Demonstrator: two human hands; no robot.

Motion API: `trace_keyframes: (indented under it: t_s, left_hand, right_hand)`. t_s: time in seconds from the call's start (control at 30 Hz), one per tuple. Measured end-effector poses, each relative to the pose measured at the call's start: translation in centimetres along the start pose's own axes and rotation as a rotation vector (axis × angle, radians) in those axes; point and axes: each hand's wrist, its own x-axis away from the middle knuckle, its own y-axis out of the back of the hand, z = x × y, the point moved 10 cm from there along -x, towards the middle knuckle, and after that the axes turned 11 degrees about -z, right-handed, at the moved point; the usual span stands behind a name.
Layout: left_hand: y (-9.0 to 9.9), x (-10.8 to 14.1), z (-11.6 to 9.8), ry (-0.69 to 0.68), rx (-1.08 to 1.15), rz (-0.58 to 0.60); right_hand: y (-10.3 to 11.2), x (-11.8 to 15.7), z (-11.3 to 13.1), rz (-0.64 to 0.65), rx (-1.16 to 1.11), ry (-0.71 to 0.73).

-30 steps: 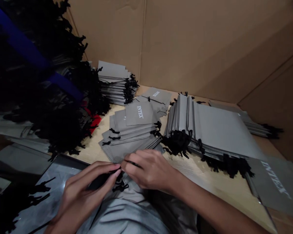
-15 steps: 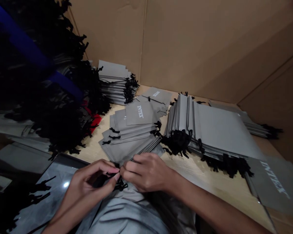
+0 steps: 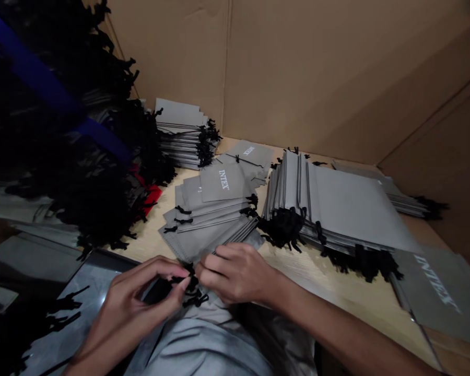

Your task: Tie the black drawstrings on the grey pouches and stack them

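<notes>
My left hand (image 3: 147, 290) pinches a black drawstring cord (image 3: 191, 282) between thumb and forefinger, above my lap. Close beside it, my right hand (image 3: 235, 274) has its fingers curled at the same knotted cords; what lies inside them is hidden. Just beyond my hands is a fanned pile of grey drawstring pouches (image 3: 203, 235), with black cord ends along its sides. The top pouch (image 3: 225, 181) of that pile carries white INTEX lettering.
A large stack of grey pouches (image 3: 352, 209) stands at the right, with an INTEX pouch (image 3: 438, 292) nearer me. Another stack (image 3: 180, 141) sits at the back left. Dark bundled pouches with a blue band (image 3: 102, 138) rise at the left. Cardboard walls (image 3: 297, 68) enclose the table.
My hands have moved slightly apart at the cords, and more of the black knots shows between them. The view has shifted a little; the stacks stay put.
</notes>
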Motion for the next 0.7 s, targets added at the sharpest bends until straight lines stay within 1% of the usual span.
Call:
trace_keyframes:
  t_s: [0.1,0.2,0.27,0.4,0.57,0.7]
  left_hand:
    - [-0.1,0.3,-0.4,-0.117,-0.016,-0.011]
    - [-0.3,0.7,-0.7,-0.156,-0.014,-0.02]
    - [-0.1,0.7,-0.5,-0.118,-0.02,-0.033]
    - [0.5,0.2,0.6,0.034,-0.009,-0.03]
    - [0.9,-0.5,0.9,0.059,0.037,-0.007]
    - [1.5,-0.2,1.3,0.103,0.042,-0.06]
  right_hand:
    - [0.1,0.1,0.0,-0.003,0.036,-0.004]
    - [0.1,0.2,0.1,0.004,0.061,0.001]
    - [0.0,0.2,0.1,0.015,0.061,-0.002]
    - [-0.1,0.3,-0.3,0.03,0.071,-0.022]
    - [-0.1,0.4,-0.3,0.034,0.085,-0.029]
    - [0.0,0.4,-0.5,0.029,0.1,-0.045]
